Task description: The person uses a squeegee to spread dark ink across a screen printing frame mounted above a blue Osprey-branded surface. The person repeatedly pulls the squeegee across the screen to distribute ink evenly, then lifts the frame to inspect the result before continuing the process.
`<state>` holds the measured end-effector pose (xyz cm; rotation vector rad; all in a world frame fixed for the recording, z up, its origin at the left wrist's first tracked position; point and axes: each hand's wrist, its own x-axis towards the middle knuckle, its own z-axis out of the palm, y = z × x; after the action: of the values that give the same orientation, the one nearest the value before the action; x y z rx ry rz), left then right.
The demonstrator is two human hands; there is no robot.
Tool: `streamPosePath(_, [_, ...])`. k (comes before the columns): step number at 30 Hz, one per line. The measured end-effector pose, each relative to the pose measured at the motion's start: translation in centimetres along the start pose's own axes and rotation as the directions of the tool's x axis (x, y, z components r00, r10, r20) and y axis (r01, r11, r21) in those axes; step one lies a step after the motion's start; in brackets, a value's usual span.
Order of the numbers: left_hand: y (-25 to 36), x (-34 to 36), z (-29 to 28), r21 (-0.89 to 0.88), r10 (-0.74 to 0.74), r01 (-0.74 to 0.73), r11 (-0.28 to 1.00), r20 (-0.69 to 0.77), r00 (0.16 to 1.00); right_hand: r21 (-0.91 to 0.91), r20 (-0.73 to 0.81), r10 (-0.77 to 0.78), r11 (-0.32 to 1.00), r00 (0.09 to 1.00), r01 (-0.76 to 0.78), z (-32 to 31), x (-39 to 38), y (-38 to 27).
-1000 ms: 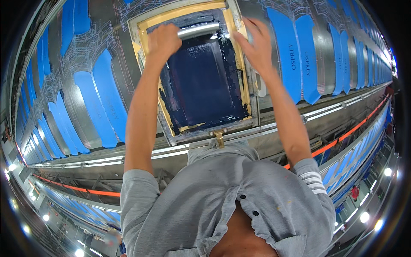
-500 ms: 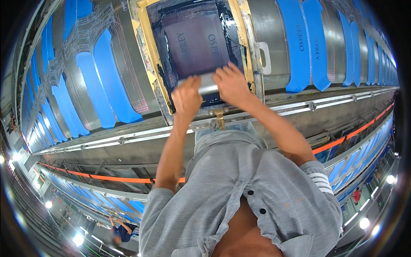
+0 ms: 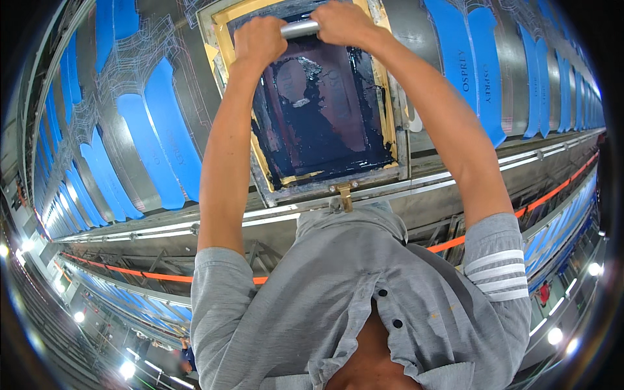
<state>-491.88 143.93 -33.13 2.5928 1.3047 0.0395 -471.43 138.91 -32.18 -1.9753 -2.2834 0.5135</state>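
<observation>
A silver squeegee (image 3: pixel 299 28) spans the top of a framed printing screen (image 3: pixel 402 153) edged with yellow tape. My left hand (image 3: pixel 260 40) is closed round the squeegee's left end, and my right hand (image 3: pixel 340 24) grips its right part. Below the bar, dark navy ink (image 3: pixel 305 140) covers the mesh in uneven patches, with lighter purplish areas showing through. A brass fitting (image 3: pixel 346 197) sits at the middle of the frame's near edge.
Blue fabric pieces (image 3: pixel 162 143) lie in rows along the long grey table (image 3: pixel 130 140) on both sides of the screen. A metal rail (image 3: pixel 429 186) and an orange strip (image 3: pixel 556 188) run along the near side. Small distant figures of people (image 3: pixel 187 354) show low in view.
Both hands and the squeegee came down toward the screen's near edge half a second ago and are now back at its far end. The ink now lies patchy over the middle.
</observation>
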Motion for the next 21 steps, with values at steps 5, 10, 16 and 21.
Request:
streamPosePath(5, [2.5,-6.2,1.7,-0.101,-0.038,0.029,0.994,-0.088,0.995,-0.015,-0.116,-0.115,0.993,0.986,0.114,2.8,-6.0,-2.1])
streamPosePath(10, [8.4,-22.0,3.9,-0.245,-0.013,-0.018,0.969,-0.124,0.992,0.067,-0.095,-0.11,0.991,0.989,0.116,6.7,-21.1,-8.6])
streamPosePath(16, [9.1,-25.3,2.4,-0.275,-0.063,0.114,0.955,0.19,0.98,0.134,0.098,-0.085,0.988,0.992,0.071,6.5,-24.5,-10.4])
streamPosePath(21, [4.0,-9.1,-0.9,-0.038,-0.062,0.068,0.997,0.133,0.989,0.062,0.056,-0.023,0.998,0.998,0.02,1.8,-9.2,-4.1])
